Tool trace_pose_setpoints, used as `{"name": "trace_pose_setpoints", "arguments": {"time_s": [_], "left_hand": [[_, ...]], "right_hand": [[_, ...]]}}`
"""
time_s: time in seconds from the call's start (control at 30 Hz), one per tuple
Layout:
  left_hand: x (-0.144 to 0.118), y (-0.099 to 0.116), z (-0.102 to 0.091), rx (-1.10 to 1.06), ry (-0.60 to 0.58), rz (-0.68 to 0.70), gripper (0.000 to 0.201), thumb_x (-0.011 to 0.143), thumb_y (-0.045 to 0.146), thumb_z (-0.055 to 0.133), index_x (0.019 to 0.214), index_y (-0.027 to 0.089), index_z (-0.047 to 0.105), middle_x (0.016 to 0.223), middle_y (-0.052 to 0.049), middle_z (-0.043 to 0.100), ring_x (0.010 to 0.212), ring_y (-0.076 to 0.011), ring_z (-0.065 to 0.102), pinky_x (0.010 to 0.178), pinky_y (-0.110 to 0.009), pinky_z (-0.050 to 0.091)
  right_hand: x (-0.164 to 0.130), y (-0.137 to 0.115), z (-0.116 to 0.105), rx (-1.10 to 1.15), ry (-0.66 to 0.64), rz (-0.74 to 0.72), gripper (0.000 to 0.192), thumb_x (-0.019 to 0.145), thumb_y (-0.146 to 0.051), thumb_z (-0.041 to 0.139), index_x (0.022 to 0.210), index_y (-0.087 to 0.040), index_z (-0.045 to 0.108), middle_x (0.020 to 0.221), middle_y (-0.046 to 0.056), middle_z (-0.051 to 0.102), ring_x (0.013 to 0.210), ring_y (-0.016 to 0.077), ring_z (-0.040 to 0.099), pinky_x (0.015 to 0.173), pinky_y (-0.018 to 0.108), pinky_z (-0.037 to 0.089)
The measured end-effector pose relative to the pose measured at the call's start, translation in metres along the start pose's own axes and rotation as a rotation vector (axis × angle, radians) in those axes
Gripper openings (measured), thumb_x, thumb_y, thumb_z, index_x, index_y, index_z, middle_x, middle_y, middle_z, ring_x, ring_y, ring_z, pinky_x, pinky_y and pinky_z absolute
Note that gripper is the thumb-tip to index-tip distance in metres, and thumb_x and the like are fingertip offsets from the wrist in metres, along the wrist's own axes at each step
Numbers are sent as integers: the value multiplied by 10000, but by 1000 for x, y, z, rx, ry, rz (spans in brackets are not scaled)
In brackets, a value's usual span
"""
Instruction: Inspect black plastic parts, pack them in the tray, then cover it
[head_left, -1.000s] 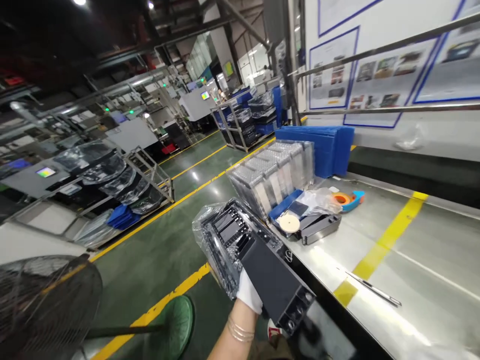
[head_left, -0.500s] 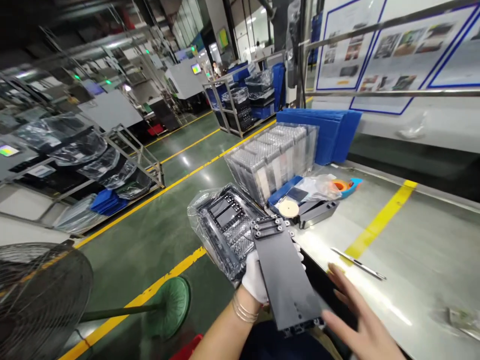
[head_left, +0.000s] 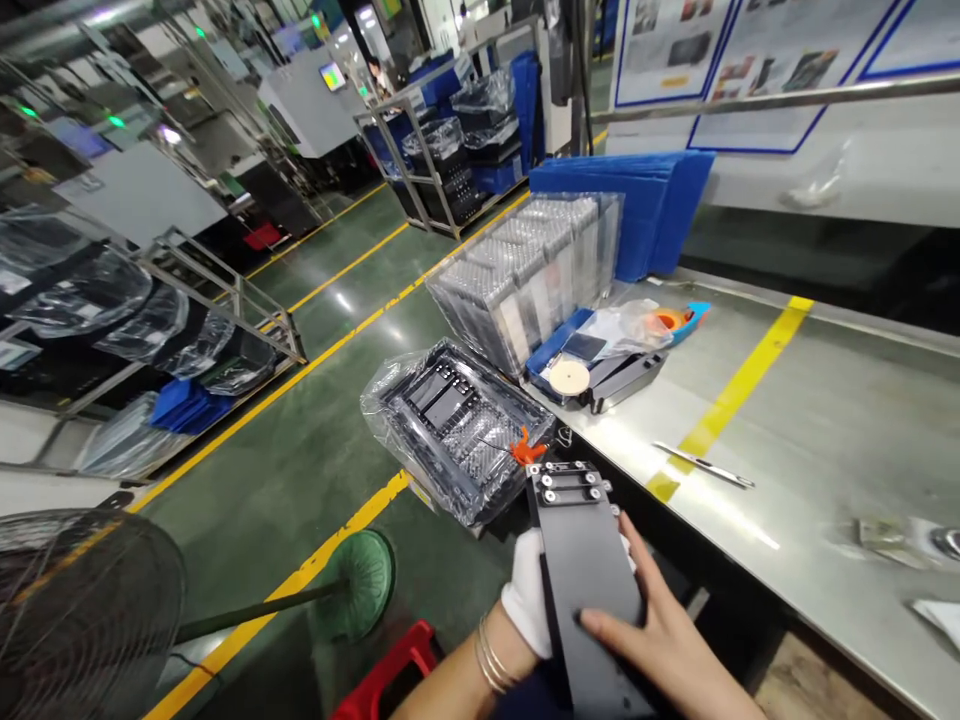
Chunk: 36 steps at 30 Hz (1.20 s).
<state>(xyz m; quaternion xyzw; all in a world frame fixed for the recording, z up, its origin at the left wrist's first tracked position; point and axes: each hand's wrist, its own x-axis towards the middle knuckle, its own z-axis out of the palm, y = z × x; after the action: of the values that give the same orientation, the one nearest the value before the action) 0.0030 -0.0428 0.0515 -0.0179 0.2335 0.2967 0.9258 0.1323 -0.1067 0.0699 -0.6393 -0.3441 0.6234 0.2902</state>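
Along the right side ran a long stainless-steel workbench (head_left: pixel 825 420) crossed by a yellow tape stripe, with a stack of blue corrugated plastic sheets (head_left: pixel 637 200) standing at its far end and a row of clear ribbed plastic trays (head_left: pixel 525 275) just beside them. Off the bench's near edge sat a black moulded tray wrapped in clear film (head_left: pixel 450 425), an orange clip (head_left: pixel 526 450) resting on it. Nearer the camera, a flat dark-grey rectangular plastic panel (head_left: pixel 589 575) with a screw-holed end was held over the floor, just off the bench edge. Its left edge was clasped by the white-gloved left hand (head_left: pixel 527 605), fingers closed on the panel, while the bare right hand (head_left: pixel 660 645) lay pressed on its top face, thumb across it
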Motion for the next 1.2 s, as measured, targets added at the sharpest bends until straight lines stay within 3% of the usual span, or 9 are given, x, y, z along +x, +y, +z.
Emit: {"name": "trace_pose_setpoints", "arguments": {"time_s": [0.1, 0.23, 0.33, 0.43, 0.63, 0.77, 0.9, 1.07, 1.2], "left_hand": [[-4, -3, -3, 20, 55, -88, 488, 745, 504, 559, 923, 116, 798, 865, -61, 797, 812, -235, 718, 851, -335, 550], [-9, -2, -2, 94, 135, -67, 514, 550, 556, 722, 862, 159, 820, 825, -87, 793, 830, -293, 707, 925, -393, 520], [-12, -3, -3, 85, 191, -67, 525, 712, 533, 558, 913, 122, 815, 870, -127, 790, 844, -295, 716, 940, -429, 510], [-15, -3, -4, 55, 158, -69, 539, 782, 473, 450, 947, 102, 804, 922, -127, 790, 844, -270, 724, 948, -412, 510], [-21, -6, -2, 30, 92, -31, 551, 734, 470, 512, 1024, 92, 789, 999, -115, 787, 950, -279, 720, 948, -382, 517], [-25, -5, -5, 25, 66, -44, 506, 795, 453, 513, 997, 79, 789, 930, -98, 796, 883, -265, 734, 856, -365, 557], [-25, -4, -8, 73, 87, -30, 466, 697, 482, 690, 983, 131, 799, 938, -57, 801, 872, -233, 735, 853, -310, 565], [-24, -5, -4, 45, -7, -43, 440, 779, 442, 611, 995, 99, 783, 910, -52, 798, 830, -197, 725, 849, -286, 568], [-21, -4, -2, 51, 64, -46, 418, 685, 468, 699, 928, 145, 800, 907, -21, 803, 816, -173, 731, 796, -240, 564]], "right_hand": [[-8, 5, 2, 52, -121, 32, 1474, 615, -789, 704, 1553, -82, -185, 1650, 212, 40, 1497, 292, 260, 1214, 434, 303], [-7, 0, 3, 36, 16, 2, 1529, 555, -855, 689, 1563, -101, -179, 1664, 182, 22, 1525, 283, 155, 1244, 440, 197], [-14, -1, 4, 46, -28, 25, 1503, 587, -832, 695, 1567, -72, -156, 1656, 200, 73, 1522, 290, 166, 1232, 421, 241], [-20, -2, 5, 93, -66, 53, 1484, 594, -804, 723, 1576, -82, -123, 1655, 199, 87, 1512, 294, 207, 1200, 396, 321], [-19, -1, 6, 38, -25, 52, 1518, 562, -883, 658, 1570, -81, -147, 1667, 170, 0, 1538, 270, 66, 1249, 403, 136], [-28, 2, 7, 51, -127, 86, 1507, 584, -838, 693, 1566, -80, -163, 1663, 182, 55, 1525, 287, 156, 1228, 391, 240], [-26, -4, 7, 120, -143, 54, 1577, 526, -756, 786, 1547, -85, -213, 1668, 175, 16, 1519, 272, 203, 1227, 364, 249], [-27, 3, -2, 8, -49, 162, 1539, 505, -755, 769, 1571, -96, -125, 1669, 178, 25, 1538, 303, 98, 1257, 447, 85], [-23, -10, 4, 46, -16, 99, 1556, 480, -728, 762, 1560, -60, -138, 1666, 188, 32, 1528, 301, 155, 1248, 420, 137]]}}
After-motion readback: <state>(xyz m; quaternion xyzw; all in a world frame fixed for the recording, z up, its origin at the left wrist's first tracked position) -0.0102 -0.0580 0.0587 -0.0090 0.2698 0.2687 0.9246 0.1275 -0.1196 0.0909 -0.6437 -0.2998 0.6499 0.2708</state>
